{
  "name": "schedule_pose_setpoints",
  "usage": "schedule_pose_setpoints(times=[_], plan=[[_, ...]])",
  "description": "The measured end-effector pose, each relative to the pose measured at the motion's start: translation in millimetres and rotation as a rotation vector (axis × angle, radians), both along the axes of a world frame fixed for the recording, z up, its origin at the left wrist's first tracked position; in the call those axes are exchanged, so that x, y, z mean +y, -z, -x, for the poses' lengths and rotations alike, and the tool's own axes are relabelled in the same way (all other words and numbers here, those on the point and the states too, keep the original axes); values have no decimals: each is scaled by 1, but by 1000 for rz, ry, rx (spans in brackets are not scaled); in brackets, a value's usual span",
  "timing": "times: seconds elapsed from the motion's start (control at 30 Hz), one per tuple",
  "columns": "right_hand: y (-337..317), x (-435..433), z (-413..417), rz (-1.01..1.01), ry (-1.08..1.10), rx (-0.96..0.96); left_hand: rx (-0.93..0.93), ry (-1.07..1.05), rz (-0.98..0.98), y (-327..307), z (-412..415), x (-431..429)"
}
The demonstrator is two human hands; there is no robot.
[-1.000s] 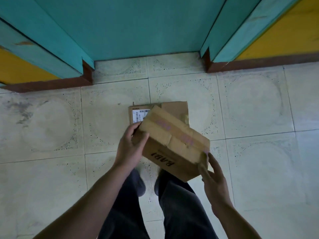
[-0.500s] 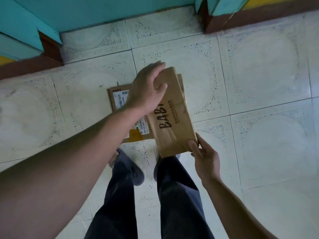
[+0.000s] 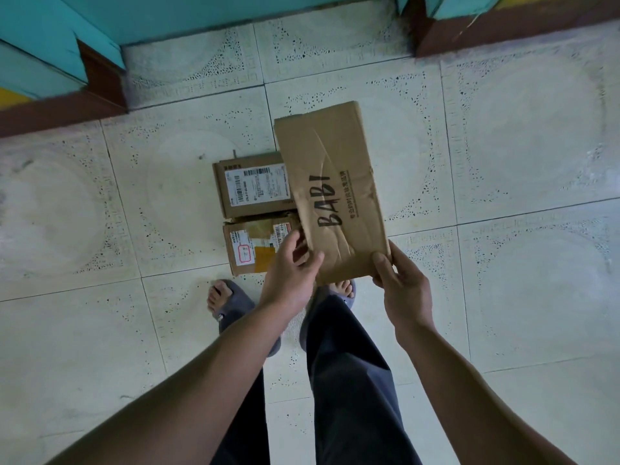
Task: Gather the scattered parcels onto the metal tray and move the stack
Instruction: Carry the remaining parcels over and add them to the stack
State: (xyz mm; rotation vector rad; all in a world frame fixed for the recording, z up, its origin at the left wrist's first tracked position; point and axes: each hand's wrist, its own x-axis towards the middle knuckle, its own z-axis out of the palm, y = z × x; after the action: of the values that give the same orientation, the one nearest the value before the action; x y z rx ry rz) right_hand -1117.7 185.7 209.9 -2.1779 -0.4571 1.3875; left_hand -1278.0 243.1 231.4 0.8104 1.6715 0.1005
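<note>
I hold a flat brown cardboard parcel marked "BABI" (image 3: 335, 193) above the tiled floor, its long side pointing away from me. My right hand (image 3: 401, 283) grips its near right corner, thumb on top. My left hand (image 3: 292, 266) holds the near left edge, with its thumb on the top face and its fingers curling under. Below and to the left, two smaller brown parcels lie touching on the floor: one with a white barcode label (image 3: 253, 186), and a nearer one with yellow tape (image 3: 250, 251), partly hidden by my left hand. No metal tray is in view.
My feet in grey slippers (image 3: 235, 307) stand just behind the floor parcels. A teal door (image 3: 201, 11) with its frame and brown skirting (image 3: 60, 112) closes off the far side. Pale patterned floor tiles (image 3: 520, 146) spread to both sides.
My left hand came off the far top of the BABI parcel and back to its near left edge. The parcel now lies flatter, and the second floor parcel shows.
</note>
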Motion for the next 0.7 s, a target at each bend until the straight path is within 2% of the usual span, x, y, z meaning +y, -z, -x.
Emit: schedule_pose_setpoints(times=[0.7], plan=[[4, -5, -2, 3, -68, -7, 7, 9, -13, 1, -4, 1]])
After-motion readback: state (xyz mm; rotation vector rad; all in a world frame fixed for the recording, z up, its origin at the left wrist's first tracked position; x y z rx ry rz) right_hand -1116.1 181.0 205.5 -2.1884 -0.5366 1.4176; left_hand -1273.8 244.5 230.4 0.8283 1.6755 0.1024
